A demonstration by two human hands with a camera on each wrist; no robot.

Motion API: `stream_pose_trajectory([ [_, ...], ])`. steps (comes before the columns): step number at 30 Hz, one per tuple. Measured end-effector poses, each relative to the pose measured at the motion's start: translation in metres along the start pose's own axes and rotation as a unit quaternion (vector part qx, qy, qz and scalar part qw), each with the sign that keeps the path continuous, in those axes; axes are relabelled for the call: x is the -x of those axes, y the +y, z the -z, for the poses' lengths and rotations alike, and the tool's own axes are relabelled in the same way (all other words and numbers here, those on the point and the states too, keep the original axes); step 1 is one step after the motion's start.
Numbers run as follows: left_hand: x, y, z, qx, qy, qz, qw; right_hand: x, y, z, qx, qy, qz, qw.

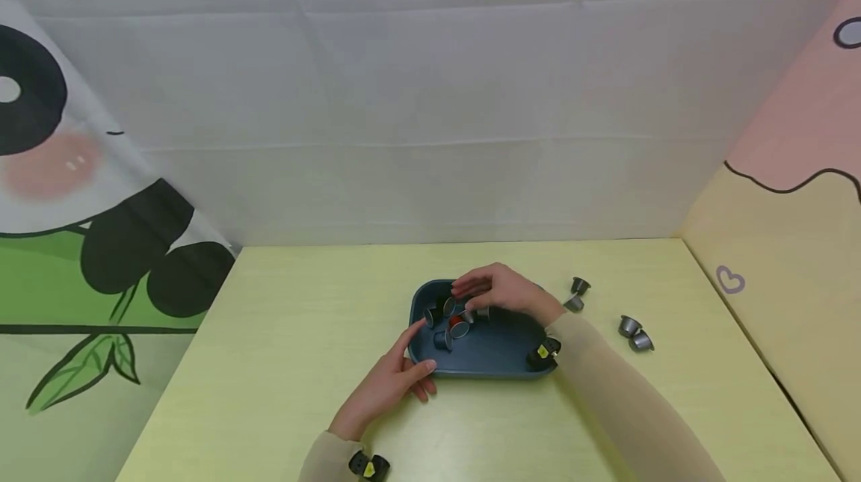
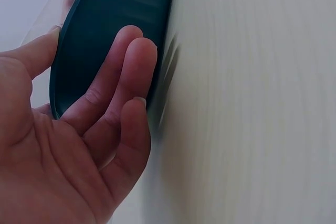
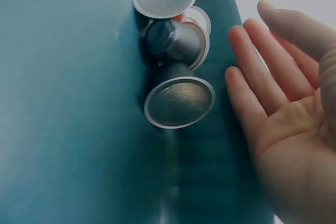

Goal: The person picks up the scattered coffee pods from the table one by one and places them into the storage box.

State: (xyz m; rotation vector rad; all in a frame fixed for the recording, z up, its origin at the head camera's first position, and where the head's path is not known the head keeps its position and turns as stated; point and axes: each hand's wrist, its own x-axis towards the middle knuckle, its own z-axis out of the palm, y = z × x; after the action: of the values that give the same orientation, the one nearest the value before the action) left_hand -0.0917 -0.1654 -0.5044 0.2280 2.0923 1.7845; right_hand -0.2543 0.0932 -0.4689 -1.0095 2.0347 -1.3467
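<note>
A dark blue tray [image 1: 498,362] lies on the table, with several coffee capsules in its left half. Among them are a red capsule [image 1: 460,327] and a blue capsule [image 1: 442,340]. My left hand [image 1: 393,377] rests at the tray's front left corner, thumb and index finger touching the rim; in the left wrist view its other fingers [image 2: 139,66] curve loosely beside the outer wall. Over the tray, my right hand [image 1: 507,290] reaches leftward above the capsules. In the right wrist view its fingers are extended beside a grey capsule [image 3: 179,102], apart from it.
Right of the tray, a dark capsule [image 1: 581,286] and a grey capsule [image 1: 574,303] lie together on the table [image 1: 323,317]. Farther right are two more silver-grey capsules [image 1: 629,326]. A white cloth wall [image 1: 437,190] stands behind the table; printed panels flank it.
</note>
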Motion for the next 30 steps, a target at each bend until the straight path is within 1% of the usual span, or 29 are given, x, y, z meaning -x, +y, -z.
stream_pose_trajectory([
  [6, -0.001, 0.0, 0.0, 0.0, 0.002, 0.002, 1.0, 0.004, -0.017, 0.008, 0.027, 0.035, 0.004, 0.999],
  [11, -0.002, -0.002, -0.001, -0.007, 0.003, 0.002, 1.0, 0.011, -0.031, 0.019, 0.022, 0.057, 0.003, 0.9982],
  [13, -0.002, -0.002, -0.001, -0.008, 0.004, 0.002, 1.0, 0.014, -0.036, 0.023, 0.023, 0.067, -0.004, 0.9975],
  [20, -0.004, -0.003, 0.0, -0.006, 0.004, -0.001, 1.0, 0.031, -0.052, 0.036, 0.027, 0.108, -0.017, 0.9936],
  [26, -0.005, -0.005, 0.0, -0.008, 0.004, -0.002, 1.0, 0.048, -0.058, 0.047, 0.034, 0.143, -0.028, 0.9887],
  [30, -0.005, -0.005, 0.0, -0.008, 0.005, -0.005, 0.9999, 0.062, -0.058, 0.054, 0.043, 0.158, -0.031, 0.9861],
])
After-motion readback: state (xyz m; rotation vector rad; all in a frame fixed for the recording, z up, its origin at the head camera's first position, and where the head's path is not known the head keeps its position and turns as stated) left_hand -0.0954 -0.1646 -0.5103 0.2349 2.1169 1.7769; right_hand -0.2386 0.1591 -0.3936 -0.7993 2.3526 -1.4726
